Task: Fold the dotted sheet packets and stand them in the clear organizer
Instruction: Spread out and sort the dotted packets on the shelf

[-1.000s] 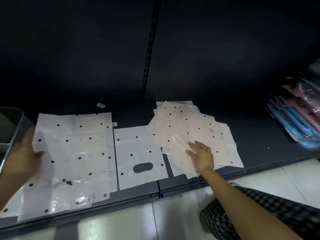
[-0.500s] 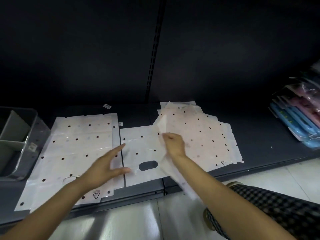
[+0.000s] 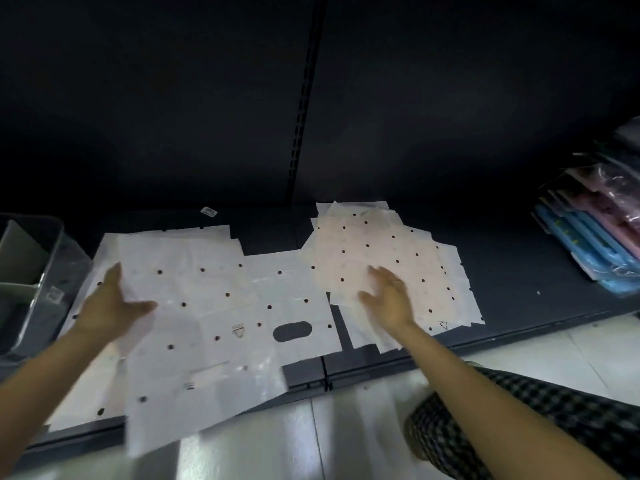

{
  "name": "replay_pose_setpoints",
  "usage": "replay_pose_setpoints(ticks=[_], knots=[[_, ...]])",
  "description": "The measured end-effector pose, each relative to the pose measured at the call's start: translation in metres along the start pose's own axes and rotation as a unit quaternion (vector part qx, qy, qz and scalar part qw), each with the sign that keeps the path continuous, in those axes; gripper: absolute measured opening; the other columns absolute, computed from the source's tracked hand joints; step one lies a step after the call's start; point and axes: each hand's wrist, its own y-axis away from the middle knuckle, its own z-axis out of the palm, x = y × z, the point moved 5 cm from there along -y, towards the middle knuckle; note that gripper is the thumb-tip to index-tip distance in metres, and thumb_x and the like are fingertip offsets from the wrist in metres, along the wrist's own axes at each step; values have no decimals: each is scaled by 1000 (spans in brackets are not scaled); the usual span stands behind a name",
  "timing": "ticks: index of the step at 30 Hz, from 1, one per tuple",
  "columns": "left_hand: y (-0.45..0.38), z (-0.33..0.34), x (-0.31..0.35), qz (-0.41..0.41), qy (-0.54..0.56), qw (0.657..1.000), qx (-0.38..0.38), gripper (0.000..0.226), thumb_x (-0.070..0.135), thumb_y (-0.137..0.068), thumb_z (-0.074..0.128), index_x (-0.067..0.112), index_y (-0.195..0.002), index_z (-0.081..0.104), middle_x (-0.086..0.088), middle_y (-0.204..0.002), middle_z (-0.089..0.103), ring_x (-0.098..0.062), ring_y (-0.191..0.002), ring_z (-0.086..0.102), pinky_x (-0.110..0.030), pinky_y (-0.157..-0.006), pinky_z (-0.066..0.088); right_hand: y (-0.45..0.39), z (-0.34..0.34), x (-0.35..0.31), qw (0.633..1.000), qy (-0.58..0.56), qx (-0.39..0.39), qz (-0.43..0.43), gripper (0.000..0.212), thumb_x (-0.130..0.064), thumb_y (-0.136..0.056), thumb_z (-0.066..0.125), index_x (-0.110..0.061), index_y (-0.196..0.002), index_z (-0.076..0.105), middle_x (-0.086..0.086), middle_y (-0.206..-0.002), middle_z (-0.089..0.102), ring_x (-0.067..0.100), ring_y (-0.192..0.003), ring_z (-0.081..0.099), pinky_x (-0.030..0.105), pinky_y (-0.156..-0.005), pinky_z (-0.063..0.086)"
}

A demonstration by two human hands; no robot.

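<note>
Three lots of white, black-dotted sheet packets lie on the dark shelf: a left stack [image 3: 86, 375], a single middle one with an oval handle hole [image 3: 294, 285], and a loose pinkish pile on the right [image 3: 377, 244]. One blurred packet [image 3: 204, 341] is spread over the left stack and hangs past the shelf's front edge; my left hand [image 3: 110, 306] grips its left edge between thumb and fingers. My right hand [image 3: 388, 299] rests flat on the right pile, fingers apart, holding nothing. The clear organizer [image 3: 65, 268], with dividers inside, stands at the far left of the shelf.
Blue and pink wrapped packs [image 3: 595, 244] lean at the shelf's far right. The dark shelf [image 3: 519, 271] has a back wall with a slotted upright. Below the shelf edge is pale tiled floor [image 3: 346, 427], and my knee in checked cloth [image 3: 485, 417] is at lower right.
The packet that my right hand lifted off the right pile has passed to my left hand and now lies over the left stack. My right hand went back to the right pile.
</note>
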Motion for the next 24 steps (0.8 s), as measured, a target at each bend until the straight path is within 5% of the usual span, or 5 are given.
replay_pose_setpoints(ticks=[4, 9, 16, 20, 24], knots=[[-17, -33, -22, -14, -60, 996, 71, 78, -2, -78, 71, 7, -143, 30, -29, -132, 49, -50, -116, 48, -53, -95, 38, -4, -1, 54, 995, 92, -14, 33, 60, -48, -88, 56, -32, -142, 37, -6, -151, 31, 22, -136, 24, 38, -105, 35], [-9, -37, -31, 18, -94, 990, 107, 78, -1, -83, 65, 12, -147, 23, -31, -124, 53, -50, -103, 53, -52, -83, 43, -9, -7, 50, 996, 57, 63, 31, 35, -34, -91, 59, -21, -122, 63, 1, -136, 51, 28, -121, 40, 38, -92, 43], [12, -10, 5, 118, -123, 974, 147, 81, 9, -81, 71, 13, -148, 26, -29, -142, 30, -47, -125, 33, -56, -97, 38, -2, -30, 8, 989, -14, 144, 17, 26, -24, -95, 52, -7, -99, 72, 13, -102, 68, 30, -91, 58, 30, -67, 45], [50, 44, 55, 191, 26, 975, -109, 75, 25, -78, 74, 22, -143, 37, -6, -143, 42, -23, -123, 46, -31, -99, 38, 8, -16, -60, 980, -174, 93, 27, 21, -19, -92, 55, -6, -85, 71, 8, -84, 70, 23, -76, 60, 27, -68, 48], [96, 91, 89, 113, 188, 923, -316, 100, 46, -67, 71, 43, -147, 11, 12, -136, 38, -8, -123, 47, -22, -94, 41, 34, 19, -131, 933, -354, -53, 41, 15, -20, -90, 57, -13, -79, 63, 2, -75, 64, 17, -71, 59, 28, -73, 52]])
